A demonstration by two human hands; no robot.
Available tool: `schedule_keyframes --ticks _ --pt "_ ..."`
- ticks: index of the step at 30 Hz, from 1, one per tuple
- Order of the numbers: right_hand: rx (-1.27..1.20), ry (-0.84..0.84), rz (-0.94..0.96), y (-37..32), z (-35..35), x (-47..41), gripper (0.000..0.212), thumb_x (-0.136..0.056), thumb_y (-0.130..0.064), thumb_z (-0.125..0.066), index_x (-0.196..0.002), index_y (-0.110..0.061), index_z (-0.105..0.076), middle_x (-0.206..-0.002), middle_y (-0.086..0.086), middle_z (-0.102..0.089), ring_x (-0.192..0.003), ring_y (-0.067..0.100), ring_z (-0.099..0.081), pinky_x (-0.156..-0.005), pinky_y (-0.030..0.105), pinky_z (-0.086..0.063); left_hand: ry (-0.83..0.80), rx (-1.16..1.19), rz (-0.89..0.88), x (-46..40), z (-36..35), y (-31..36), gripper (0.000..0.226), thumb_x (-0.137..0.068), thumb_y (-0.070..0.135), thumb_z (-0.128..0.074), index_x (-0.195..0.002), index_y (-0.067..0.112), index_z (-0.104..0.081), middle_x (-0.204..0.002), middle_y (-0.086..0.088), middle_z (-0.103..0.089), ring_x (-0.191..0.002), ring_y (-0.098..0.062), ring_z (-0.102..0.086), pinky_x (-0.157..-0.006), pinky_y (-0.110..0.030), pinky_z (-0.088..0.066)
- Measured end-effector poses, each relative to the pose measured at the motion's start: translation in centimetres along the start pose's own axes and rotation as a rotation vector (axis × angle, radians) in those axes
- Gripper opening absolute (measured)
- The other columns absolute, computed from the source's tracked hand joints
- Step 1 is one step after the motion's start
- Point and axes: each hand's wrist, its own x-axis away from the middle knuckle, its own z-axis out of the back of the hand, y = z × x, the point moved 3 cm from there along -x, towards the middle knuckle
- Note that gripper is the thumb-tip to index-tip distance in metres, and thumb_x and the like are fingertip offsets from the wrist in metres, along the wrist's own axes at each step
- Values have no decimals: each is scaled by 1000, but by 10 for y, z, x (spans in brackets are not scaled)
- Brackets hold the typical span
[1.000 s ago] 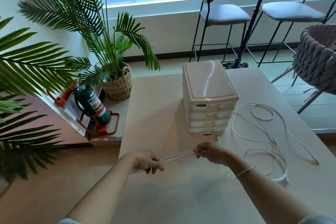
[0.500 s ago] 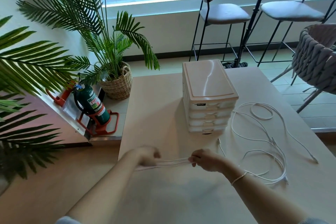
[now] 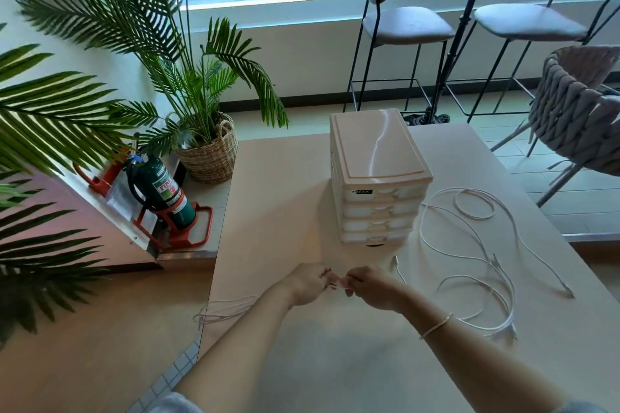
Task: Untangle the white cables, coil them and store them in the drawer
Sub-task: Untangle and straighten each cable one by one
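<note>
The person's left hand (image 3: 310, 283) and right hand (image 3: 370, 287) meet almost knuckle to knuckle over the table (image 3: 285, 211), fingers of both curled in and pinching a short bunched stretch of white cable (image 3: 335, 281) that shows between them. From under the left hand the same cable runs out as several thin strands (image 3: 224, 310) that trail off to the left, reaching the table's edge and hanging slightly past it.

Just beyond the hands, a little toward the right one, stands the small white drawer unit (image 3: 377, 178), its stacked drawers all pushed in. A loose plug end (image 3: 396, 261) lies on the table between the unit and the right hand.

Farther out past the right hand, the remaining white cables (image 3: 483, 265) sprawl in wide, overlapping loops across the tabletop, apart from both hands. A thin bracelet (image 3: 436, 325) circles the right wrist.

Off to the left of the left hand, on the floor, a green fire extinguisher (image 3: 164, 193) sits in an orange stand beside a potted palm (image 3: 208, 151) in a woven basket.
</note>
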Motion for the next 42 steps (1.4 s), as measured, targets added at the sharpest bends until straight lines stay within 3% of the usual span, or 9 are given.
schedule_keyframes --ticks 4,8,13,19,27,33,36,40,42 --pt "-11 -110 -35 3 9 4 38 -95 -35 -47 -60 -23 -51 -59 -6 -44 -54 5 -37 -45 13 -28 -29 102 -8 4 -2 2 23 -99 22 -43 -93 10 -62 -65 6 -47 -62 -8 -41 -55 -14 -33" --pt "-71 -35 -59 9 17 -3 37 -93 -30 -50 -57 -23 -54 -68 0 -56 -59 8 -45 -57 18 -36 -169 157 -44 11 -16 10 24 -98 23 -44 -98 11 -65 -89 -1 -58 -79 -14 -48 -76 -21 -42" --pt "-51 47 -4 1 16 -3 38 -95 -26 -48 -57 -25 -50 -60 -10 -48 -54 2 -41 -49 12 -31 -102 140 -26 8 -8 9 24 -99 24 -42 -99 12 -63 -74 11 -52 -69 -6 -44 -56 -6 -34" --pt "-139 -304 -60 5 1 10 27 -97 -10 -38 -80 -19 -57 -61 -3 -46 -41 6 -41 -42 15 -34 -62 4 0 -2 0 -2 27 -98 20 -43 -101 5 -65 -78 0 -55 -69 -12 -45 -58 -15 -34" --pt "-145 -409 -115 19 19 14 20 -92 -5 -50 -78 -14 -60 -72 1 -64 -55 4 -64 -59 17 -50 -83 -28 -23 -2 -5 6 29 -99 24 -43 -101 4 -64 -63 7 -45 -57 -4 -38 -54 -14 -31" --pt "29 -341 -107 17 28 13 17 -85 -5 -62 -98 3 -69 -52 -15 -64 -51 -4 -62 -75 16 -50 -127 -70 -41 1 -5 7 29 -99 25 -43 -102 6 -64 -65 8 -45 -61 -3 -39 -57 -13 -31" --pt "292 -358 -122 4 27 11 21 -81 -10 -64 -100 -5 -71 -42 -18 -58 -42 -8 -55 -71 8 -46 -118 -100 -36 1 -6 9 29 -99 24 -41 -103 6 -64 -65 9 -44 -64 -10 -42 -56 -12 -31" --pt "604 -248 -70 -2 41 14 24 -84 -30 -62 -99 -15 -73 -83 -4 -74 -65 -1 -55 -66 14 -38 -113 -142 -37 1 -3 7 29 -99 25 -41 -104 7 -64 -71 4 -47 -74 -16 -43 -54 -11 -31" --pt "553 -206 -33 7 47 13 20 -85 -24 -60 -97 -15 -73 -74 -4 -72 -58 -1 -54 -60 12 -38 -114 -142 -43 1 0 3 30 -99 24 -41 -104 5 -64 -73 2 -48 -74 -15 -42 -54 -10 -30"
